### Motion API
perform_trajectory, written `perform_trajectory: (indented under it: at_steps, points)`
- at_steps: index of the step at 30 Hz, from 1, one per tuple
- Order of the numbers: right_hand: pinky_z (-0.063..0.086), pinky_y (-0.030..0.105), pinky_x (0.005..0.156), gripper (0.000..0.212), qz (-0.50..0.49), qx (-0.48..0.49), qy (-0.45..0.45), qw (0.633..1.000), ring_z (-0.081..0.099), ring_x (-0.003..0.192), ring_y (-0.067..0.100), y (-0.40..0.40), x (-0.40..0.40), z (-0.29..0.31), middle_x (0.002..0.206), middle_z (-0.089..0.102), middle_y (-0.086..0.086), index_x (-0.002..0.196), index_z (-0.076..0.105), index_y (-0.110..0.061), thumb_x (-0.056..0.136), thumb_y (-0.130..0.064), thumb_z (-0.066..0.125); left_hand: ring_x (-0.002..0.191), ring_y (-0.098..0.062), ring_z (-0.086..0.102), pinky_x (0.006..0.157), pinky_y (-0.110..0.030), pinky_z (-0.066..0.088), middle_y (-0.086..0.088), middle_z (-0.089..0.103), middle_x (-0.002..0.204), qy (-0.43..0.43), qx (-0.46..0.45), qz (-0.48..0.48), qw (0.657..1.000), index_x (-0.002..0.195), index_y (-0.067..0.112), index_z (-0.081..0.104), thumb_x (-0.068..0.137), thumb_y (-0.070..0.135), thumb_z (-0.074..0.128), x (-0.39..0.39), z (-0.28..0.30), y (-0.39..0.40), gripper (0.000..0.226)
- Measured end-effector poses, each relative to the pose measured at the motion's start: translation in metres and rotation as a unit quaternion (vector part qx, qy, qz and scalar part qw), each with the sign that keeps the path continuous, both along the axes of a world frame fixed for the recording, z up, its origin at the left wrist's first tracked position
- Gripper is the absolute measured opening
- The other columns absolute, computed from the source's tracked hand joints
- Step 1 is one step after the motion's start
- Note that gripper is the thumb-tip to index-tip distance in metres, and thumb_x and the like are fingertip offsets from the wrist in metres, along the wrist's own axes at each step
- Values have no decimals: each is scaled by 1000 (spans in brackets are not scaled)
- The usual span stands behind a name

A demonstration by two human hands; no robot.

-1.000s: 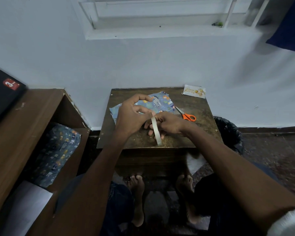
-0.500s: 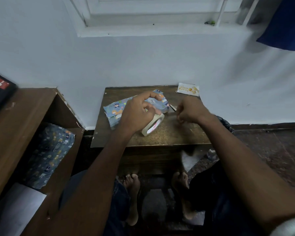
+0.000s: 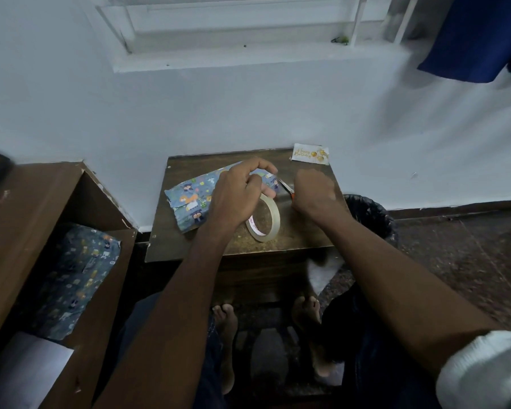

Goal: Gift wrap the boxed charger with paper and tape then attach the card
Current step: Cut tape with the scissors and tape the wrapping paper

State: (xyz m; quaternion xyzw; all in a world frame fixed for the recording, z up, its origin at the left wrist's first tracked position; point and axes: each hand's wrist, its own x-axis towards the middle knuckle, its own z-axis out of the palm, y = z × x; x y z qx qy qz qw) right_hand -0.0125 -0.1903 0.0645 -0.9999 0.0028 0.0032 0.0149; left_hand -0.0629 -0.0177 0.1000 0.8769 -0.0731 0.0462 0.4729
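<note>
Fingers of the left hand [image 3: 236, 196] pinch the tape roll [image 3: 264, 219]; the right hand [image 3: 313, 190] closes over half-hidden scissors [image 3: 286, 190].

Hands: two are showing, the left hand [image 3: 236, 196] and the right hand [image 3: 314, 190].
Wrapped parcel: one is lying on the desk [image 3: 292, 240], in blue cartoon paper [image 3: 189, 202].
Tape roll: one [image 3: 264, 221] is standing by the left hand.
Scissors: one pair [image 3: 286, 188], mostly hiding under the right hand.
Card: one [image 3: 310, 154] is sitting at the far right corner.
Spare wrapping paper: one sheet [image 3: 74, 278] is lying in the cabinet on the left.
Bare feet: two are showing under the desk.
</note>
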Motion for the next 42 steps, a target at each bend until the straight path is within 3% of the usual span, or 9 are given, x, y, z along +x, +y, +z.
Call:
perform_trajectory:
  at_steps: [4, 8, 12, 17, 22, 28, 33, 38, 42]
  points:
    - [53, 40, 89, 27, 14, -45, 3, 999, 65, 115, 34, 6, 0, 1, 120, 71, 13, 121, 69, -10, 94, -15, 69, 45, -20, 52, 52, -34, 46, 9, 79, 73, -3, -24, 13, 1000, 106, 33, 75, 93, 10, 41, 0, -1, 7, 43]
    - [50, 38, 81, 21, 18, -89, -2, 996, 67, 110, 31, 14, -5, -1, 114, 72, 9, 118, 70, -14, 97, -14, 66, 37, -6, 42, 46, -22, 34, 4, 80, 74, 1, -51, 36, 998, 108, 28, 75, 100, 5, 42, -1, 1, 11, 42]
    - [43, 35, 72, 14, 25, -152, -12, 988, 69, 97, 24, 28, -11, -5, 100, 72, 1, 107, 71, -21, 98, -13, 64, 38, -5, 41, 51, -26, 36, 4, 80, 75, -3, -59, 35, 998, 108, 30, 75, 98, 5, 42, -2, 0, 16, 43]
    - [44, 40, 88, 12, 19, -167, -16, 986, 62, 97, 27, 27, -7, -5, 95, 69, 2, 106, 68, -21, 97, -17, 61, 41, -3, 45, 56, -28, 38, 5, 80, 75, -10, -59, 35, 998, 107, 30, 75, 99, 4, 41, -3, 1, 21, 43]
    - [44, 43, 95, 25, -48, -17, -48, 998, 61, 114, 34, 3, 4, 0, 115, 69, 11, 117, 68, -12, 95, -25, 68, 47, -18, 45, 52, -34, 44, 7, 80, 76, -6, -62, 38, 997, 109, 29, 74, 102, 6, 40, -3, 1, 31, 42]
    - [57, 34, 67, 21, 8, 406, -36, 913, 72, 70, 14, -12, 3, 33, 69, 76, -5, 85, 84, -22, 66, -16, 87, 52, -29, 41, 54, -36, 41, 2, 81, 78, 4, -109, 47, 993, 110, 25, 74, 104, 10, 37, -4, -4, 47, 40]
    - [62, 43, 89, 29, 206, 409, 81, 885, 77, 78, 13, -16, -1, 37, 79, 80, 0, 107, 83, -17, 82, -2, 82, 46, -19, 39, 51, -26, 36, -1, 81, 80, 9, -132, 49, 990, 111, 25, 73, 100, 17, 36, -3, -7, 51, 39]
    - [60, 50, 93, 28, 213, 409, 112, 880, 77, 81, 29, -22, -1, 37, 78, 80, 7, 103, 83, -15, 79, -3, 86, 44, -17, 41, 50, -25, 38, 0, 81, 81, 12, -131, 66, 989, 114, 22, 72, 105, 12, 37, 0, -7, 48, 38]
    - [57, 38, 88, 32, 206, 405, 146, 879, 73, 80, 15, -24, -3, 41, 79, 80, 2, 103, 83, -18, 74, -7, 91, 42, -13, 42, 51, -27, 41, 2, 81, 81, 2, -115, 70, 991, 114, 22, 72, 106, 8, 38, -1, -7, 46, 38]
